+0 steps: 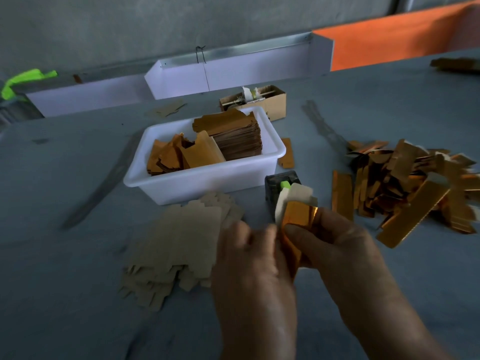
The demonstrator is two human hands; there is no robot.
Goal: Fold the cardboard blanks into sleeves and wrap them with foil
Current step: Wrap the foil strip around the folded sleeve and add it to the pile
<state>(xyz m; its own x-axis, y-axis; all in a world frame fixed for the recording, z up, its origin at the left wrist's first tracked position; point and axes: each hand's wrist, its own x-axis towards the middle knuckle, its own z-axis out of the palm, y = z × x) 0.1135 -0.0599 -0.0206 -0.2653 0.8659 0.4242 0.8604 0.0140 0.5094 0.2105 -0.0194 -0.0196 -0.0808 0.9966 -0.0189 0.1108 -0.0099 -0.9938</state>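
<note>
Both hands meet low in the middle of the view around one gold foil-covered sleeve [298, 219] with a pale cardboard flap sticking up from its top. My left hand [249, 255] pinches its left edge. My right hand [335, 245] grips it from the right, thumb across the foil. A loose stack of plain brown cardboard blanks [181, 242] lies on the table just left of my hands. A heap of finished gold sleeves [415, 188] spreads out to the right.
A white plastic tub [197, 175] behind the blanks holds gold foil pieces and a tall stack of brown blanks. A small dark dispenser [281, 183] with a green part stands beside it. An open cardboard box [270, 100] and white trays sit farther back.
</note>
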